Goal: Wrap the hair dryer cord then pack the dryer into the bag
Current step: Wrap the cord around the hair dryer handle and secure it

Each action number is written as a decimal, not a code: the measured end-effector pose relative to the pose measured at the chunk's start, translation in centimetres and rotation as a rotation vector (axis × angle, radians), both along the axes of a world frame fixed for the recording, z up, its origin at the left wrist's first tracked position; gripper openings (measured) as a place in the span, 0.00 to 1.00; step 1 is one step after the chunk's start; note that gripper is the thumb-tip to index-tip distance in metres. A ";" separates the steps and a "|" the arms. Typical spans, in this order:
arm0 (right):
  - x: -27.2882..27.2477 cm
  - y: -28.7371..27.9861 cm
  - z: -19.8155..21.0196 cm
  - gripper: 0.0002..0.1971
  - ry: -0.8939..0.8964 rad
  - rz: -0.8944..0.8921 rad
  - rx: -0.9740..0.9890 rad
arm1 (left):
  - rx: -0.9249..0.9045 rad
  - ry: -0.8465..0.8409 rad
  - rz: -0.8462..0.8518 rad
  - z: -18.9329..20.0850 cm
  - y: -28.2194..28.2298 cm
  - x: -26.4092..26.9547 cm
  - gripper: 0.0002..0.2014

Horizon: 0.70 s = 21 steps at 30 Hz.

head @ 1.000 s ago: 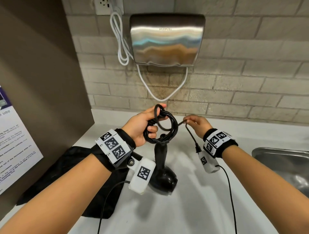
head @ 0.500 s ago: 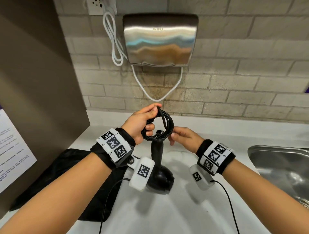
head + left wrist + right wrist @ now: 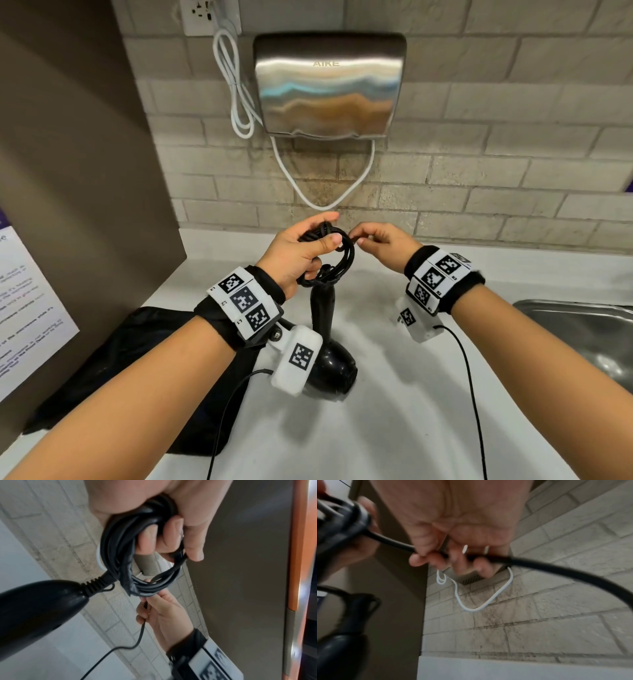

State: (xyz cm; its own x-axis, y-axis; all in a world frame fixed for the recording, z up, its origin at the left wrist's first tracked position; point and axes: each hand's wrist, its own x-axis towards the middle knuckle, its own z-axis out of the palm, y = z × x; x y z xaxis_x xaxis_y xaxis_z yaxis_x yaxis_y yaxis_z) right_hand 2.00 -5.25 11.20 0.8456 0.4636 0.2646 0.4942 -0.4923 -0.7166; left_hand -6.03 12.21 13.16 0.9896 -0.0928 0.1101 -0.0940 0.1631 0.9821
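Note:
My left hand grips a coiled black cord held up over the counter; in the left wrist view the fingers curl through the coil. The black hair dryer hangs from the coil by its handle, nozzle end near the counter. My right hand pinches the cord's free end at the coil's upper right. Two plug prongs show between its fingers in the right wrist view. A black bag lies flat on the counter at the left, under my left forearm.
A steel hand dryer with a looping white cable hangs on the brick wall ahead. A metal sink sits at the right. A brown partition with a poster closes the left side.
My right hand passed under the coil and came up to its upper right side, bringing the cord end round it. The dangling plug is now in that hand. The left hand keeps holding the coil.

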 end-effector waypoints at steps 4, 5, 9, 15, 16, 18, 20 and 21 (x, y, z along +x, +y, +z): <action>-0.5 0.3 -0.4 0.08 0.046 0.071 0.002 | 0.013 -0.020 0.023 -0.1 0.3 0.1 0.14; -0.4 0.4 -0.2 0.07 0.029 0.033 0.028 | 0.024 -0.010 0.017 -0.2 0.1 0.1 0.12; -0.6 1.2 1.0 0.05 -0.025 -0.077 0.086 | -0.018 0.049 0.006 -0.5 -0.1 0.1 0.05; -0.8 2.2 3.0 0.06 -0.154 -0.168 0.114 | -0.022 0.044 -0.051 -1.1 0.4 0.3 0.07; -0.9 2.4 3.1 0.06 -0.173 -0.177 0.126 | -0.010 0.038 -0.064 -0.9 0.4 0.2 0.08; -1.0 2.8 3.4 0.05 -0.201 -0.187 0.150 | 0.017 0.039 -0.067 -0.5 0.6 0.2 0.08; -1.2 3.0 3.8 0.04 -0.237 -0.187 0.130 | 0.059 0.047 -0.050 -0.3 0.8 0.2 0.07; -1.4 3.1 4.1 0.03 -0.266 -0.184 0.108 | 0.083 0.048 -0.047 -0.3 0.8 0.2 0.07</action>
State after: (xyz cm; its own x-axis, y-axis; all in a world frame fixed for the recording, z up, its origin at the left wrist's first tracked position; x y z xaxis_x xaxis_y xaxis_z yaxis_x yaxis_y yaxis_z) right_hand 0.62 -2.19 15.26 0.8073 0.2667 0.5265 0.5805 -0.5193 -0.6271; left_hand -5.83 13.06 12.85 0.9879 -0.1459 0.0523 -0.0403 0.0844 0.9956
